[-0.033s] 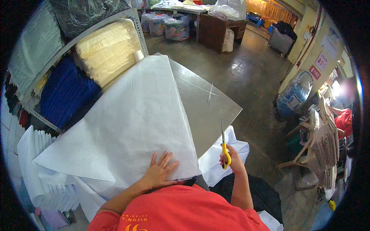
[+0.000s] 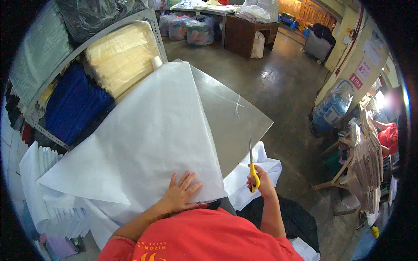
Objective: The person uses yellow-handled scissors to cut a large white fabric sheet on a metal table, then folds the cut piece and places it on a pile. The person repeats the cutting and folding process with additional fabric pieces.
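White cloth (image 2: 143, 126), folded to a point at its far end, lies spread over a grey tabletop (image 2: 235, 117). Flat on the cloth's near edge rests my left hand (image 2: 183, 191), its fingers apart. My right hand (image 2: 263, 180) grips a pair of yellow-handled scissors (image 2: 254, 176) by the handles. The scissors' blades point away from me, above the table's right edge, and look closed. Beneath my right hand, more white cloth (image 2: 244, 191) hangs off that edge.
Metal shelving (image 2: 154, 26) at left holds a wrapped cream bundle (image 2: 124, 56) and blue folded cloth (image 2: 78, 104). Pleated white cloth (image 2: 37, 187) hangs at near left. Black cloth (image 2: 287, 222) lies right of me. Folded wooden chairs (image 2: 365, 169) and another person's red sleeve (image 2: 388, 138) are far right.
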A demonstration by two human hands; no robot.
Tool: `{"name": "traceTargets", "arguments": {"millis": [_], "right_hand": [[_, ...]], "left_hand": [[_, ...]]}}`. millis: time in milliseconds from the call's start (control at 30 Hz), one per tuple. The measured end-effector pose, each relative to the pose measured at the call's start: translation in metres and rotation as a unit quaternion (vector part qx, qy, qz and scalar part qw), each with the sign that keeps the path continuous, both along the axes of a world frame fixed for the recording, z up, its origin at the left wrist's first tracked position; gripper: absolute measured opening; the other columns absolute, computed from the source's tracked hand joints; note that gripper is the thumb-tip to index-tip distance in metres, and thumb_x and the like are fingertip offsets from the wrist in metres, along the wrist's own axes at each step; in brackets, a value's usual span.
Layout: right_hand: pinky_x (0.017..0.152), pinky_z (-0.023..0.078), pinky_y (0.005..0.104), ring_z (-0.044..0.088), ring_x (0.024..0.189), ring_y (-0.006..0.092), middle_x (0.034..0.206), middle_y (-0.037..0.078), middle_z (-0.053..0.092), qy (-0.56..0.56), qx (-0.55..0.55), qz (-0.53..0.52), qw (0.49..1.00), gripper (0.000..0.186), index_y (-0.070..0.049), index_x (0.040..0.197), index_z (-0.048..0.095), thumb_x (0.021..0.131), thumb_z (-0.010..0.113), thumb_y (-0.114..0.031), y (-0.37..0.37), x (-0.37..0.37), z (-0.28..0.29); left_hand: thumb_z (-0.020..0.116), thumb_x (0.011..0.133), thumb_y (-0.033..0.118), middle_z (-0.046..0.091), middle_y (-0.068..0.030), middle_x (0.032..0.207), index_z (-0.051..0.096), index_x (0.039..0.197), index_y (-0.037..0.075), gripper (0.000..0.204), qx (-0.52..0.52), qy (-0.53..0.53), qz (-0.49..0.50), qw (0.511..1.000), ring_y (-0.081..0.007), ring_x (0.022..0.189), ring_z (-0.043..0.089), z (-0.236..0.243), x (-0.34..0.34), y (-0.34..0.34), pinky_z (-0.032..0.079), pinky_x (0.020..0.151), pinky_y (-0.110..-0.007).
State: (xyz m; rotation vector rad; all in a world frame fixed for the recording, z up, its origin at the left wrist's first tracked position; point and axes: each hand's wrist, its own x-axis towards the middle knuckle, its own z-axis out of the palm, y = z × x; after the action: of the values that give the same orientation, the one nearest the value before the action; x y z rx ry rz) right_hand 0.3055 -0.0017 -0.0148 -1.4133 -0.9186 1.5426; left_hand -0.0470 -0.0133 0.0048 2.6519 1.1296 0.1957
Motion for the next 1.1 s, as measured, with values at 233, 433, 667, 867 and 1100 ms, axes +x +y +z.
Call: {"name": "traceTargets", "arguments": {"millis": [233,433,667,867,1100], "right_hand": [[0.059,0.054,0.0291,0.064,0.065,0.0171,0.082,0.013,0.065,0.026,0.003,-0.006,1.0,0.049,0.001,0.129,0.044,0.085,0.065,-0.007,-0.03,-0.015,-0.036],[0.054,0.05,0.0287,0.064,0.061,0.019,0.087,0.016,0.068,0.021,0.005,-0.014,1.0,0.051,-0.003,0.132,0.039,0.088,0.063,-0.01,-0.026,-0.018,-0.045],[0.059,0.053,0.0309,0.063,0.061,0.0188,0.086,0.017,0.066,0.001,0.011,-0.03,0.999,0.051,-0.003,0.132,0.036,0.089,0.061,-0.014,-0.036,-0.008,-0.045],[0.057,0.052,0.0297,0.064,0.061,0.0187,0.086,0.016,0.066,0.004,0.016,-0.047,0.999,0.051,-0.003,0.131,0.037,0.089,0.063,-0.019,-0.048,0.0,-0.052],[0.057,0.053,0.0293,0.063,0.059,0.018,0.085,0.017,0.066,0.011,0.025,-0.035,0.999,0.05,-0.003,0.131,0.037,0.09,0.062,-0.019,-0.052,0.001,-0.059]], "left_hand": [[0.062,0.08,0.053,0.031,-0.015,0.146,0.047,0.135,0.017,0.068,0.007,0.013,0.001,1.0,-0.0349,0.138,0.025,0.004,0.008,-0.002,0.012,0.11,-0.061],[0.06,0.081,0.054,0.03,-0.0146,0.147,0.046,0.136,0.018,0.067,0.027,0.012,0.009,1.0,-0.036,0.139,0.024,0.001,0.007,0.01,0.014,0.109,-0.061],[0.06,0.081,0.053,0.034,-0.0159,0.145,0.049,0.132,0.017,0.063,0.041,0.006,0.006,0.999,-0.0368,0.137,0.026,-0.002,0.005,0.016,0.017,0.109,-0.059],[0.066,0.08,0.033,0.054,-0.0089,0.125,0.059,0.115,0.016,0.04,0.113,-0.033,-0.032,0.993,-0.0273,0.121,0.048,0.003,0.01,0.008,0.027,0.106,-0.053],[0.068,0.076,0.016,0.064,0.0014,0.096,0.066,0.096,0.016,0.02,0.176,-0.122,-0.078,0.974,-0.0189,0.088,0.061,0.021,0.02,-0.001,0.04,0.094,-0.041]]}}
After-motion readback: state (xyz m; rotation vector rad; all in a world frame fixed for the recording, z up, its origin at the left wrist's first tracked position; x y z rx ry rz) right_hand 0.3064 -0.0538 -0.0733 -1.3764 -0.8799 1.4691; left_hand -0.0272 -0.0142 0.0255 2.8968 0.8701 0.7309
